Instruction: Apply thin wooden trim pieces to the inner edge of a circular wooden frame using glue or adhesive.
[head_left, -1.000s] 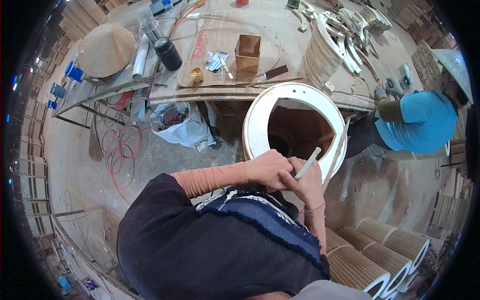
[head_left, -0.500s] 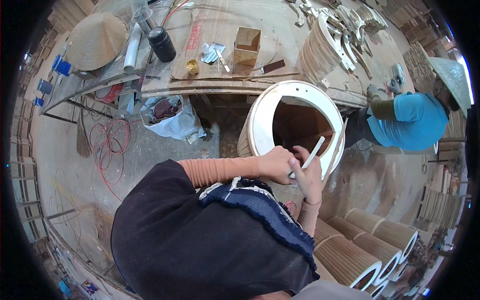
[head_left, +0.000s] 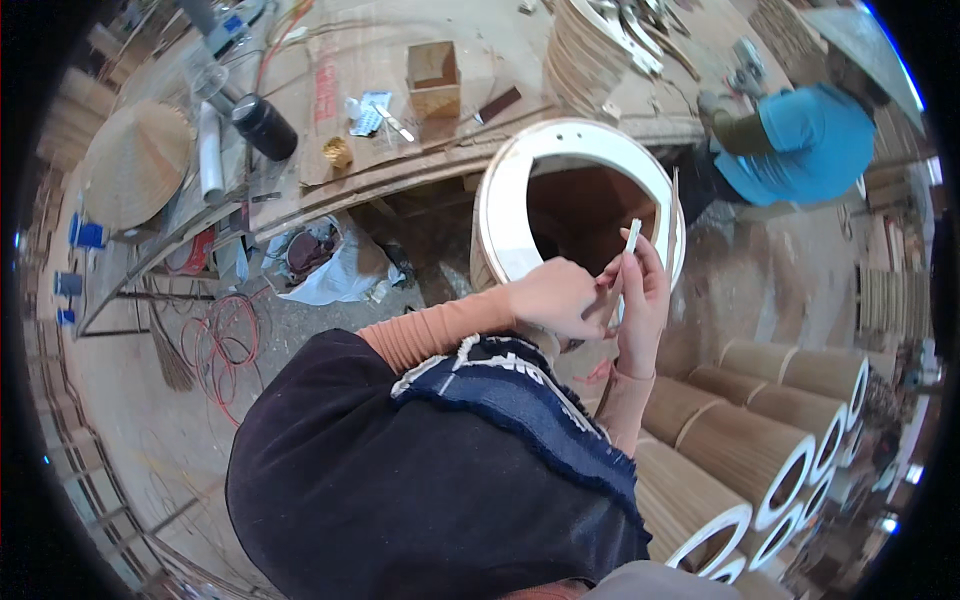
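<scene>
Holding slim pale straight stick (head_left: 632,237) in right hand (head_left: 643,300); pinched between thumb and fingers, nearly closed on it, tip sticking out at 12 o'clock

Bending left hand (head_left: 555,298) in beside it, fingers partly curled, tips at the right-hand fingers; cannot tell if anything is gripped there

Just past both hands, at 12 o'clock: upright wooden cylinder with white ring top (head_left: 512,215), count 1, two small dark holes in the ring's far side

Writing: red print (head_left: 327,90) on brown cardboard sheet (head_left: 365,60), 10 o'clock, blurred; white lettering on frayed navy cloth (head_left: 500,392) at waist, 8 o'clock, cut by folds; blue-and-white flat packet (head_left: 371,113), 10 o'clock, marks too small to read

Counts on and around bench:
- open square wooden box (head_left: 434,100), 1, 11 o'clock
- crumpled gold-coloured lump (head_left: 337,152), 1, 10 o'clock
- black cylindrical bottle (head_left: 265,128), 1, 10 o'clock
- conical straw hat (head_left: 140,165), 1, between 9 and 10
- blue containers (head_left: 87,233), 3, 9 o'clock
- slatted wooden cylinders with white end rings (head_left: 740,445), lying down, at least 6, overlapping, between 4 and 5
- co-worker in blue shirt (head_left: 810,140), 1, 2 o'clock
</scene>
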